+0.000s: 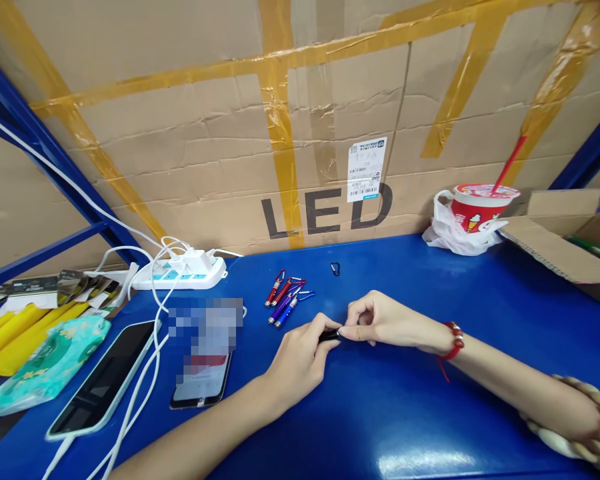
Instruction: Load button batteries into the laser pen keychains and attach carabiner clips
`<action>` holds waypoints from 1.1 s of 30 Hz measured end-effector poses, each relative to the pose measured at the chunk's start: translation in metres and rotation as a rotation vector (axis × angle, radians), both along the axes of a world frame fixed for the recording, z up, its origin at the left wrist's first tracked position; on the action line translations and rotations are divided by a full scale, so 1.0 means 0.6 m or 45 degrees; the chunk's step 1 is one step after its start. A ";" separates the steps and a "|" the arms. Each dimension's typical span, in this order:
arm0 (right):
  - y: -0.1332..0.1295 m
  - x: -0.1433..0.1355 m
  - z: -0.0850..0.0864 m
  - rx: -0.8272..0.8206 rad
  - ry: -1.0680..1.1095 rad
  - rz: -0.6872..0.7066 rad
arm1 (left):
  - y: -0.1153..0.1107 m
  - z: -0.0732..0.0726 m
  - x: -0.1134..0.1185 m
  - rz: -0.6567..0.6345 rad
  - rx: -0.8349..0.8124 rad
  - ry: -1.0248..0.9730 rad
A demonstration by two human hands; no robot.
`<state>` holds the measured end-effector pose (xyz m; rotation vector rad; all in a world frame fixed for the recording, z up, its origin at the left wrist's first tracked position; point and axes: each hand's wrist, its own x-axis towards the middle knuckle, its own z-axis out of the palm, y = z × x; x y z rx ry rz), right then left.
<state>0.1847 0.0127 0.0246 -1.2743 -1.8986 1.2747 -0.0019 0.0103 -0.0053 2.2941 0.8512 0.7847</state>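
Note:
My left hand (303, 353) is closed round a small black keychain flashlight (329, 335), of which only a short dark length shows. The thumb and forefinger of my right hand (373, 323) pinch at its right end, and those fingertips hide the end itself. Beyond my left hand lie several small metal flashlights with clips: red ones (281, 291) and, nearer, purple and blue ones (287, 311). A loose black carabiner clip (335, 269) rests on the blue table (405, 407) behind my hands.
Two phones, one white-edged (105, 380) and one dark (203, 383), lie left. White cables run from a power strip (207, 275). Farther left are a green tissue pack (55, 363) and yellow packets. A red cup (480, 210) and an open box (555, 247) stand right, with a large carton (205, 167) behind.

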 end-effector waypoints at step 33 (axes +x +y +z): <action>0.005 0.021 0.003 1.123 -0.349 0.106 | -0.004 0.011 0.005 0.084 -0.004 -0.002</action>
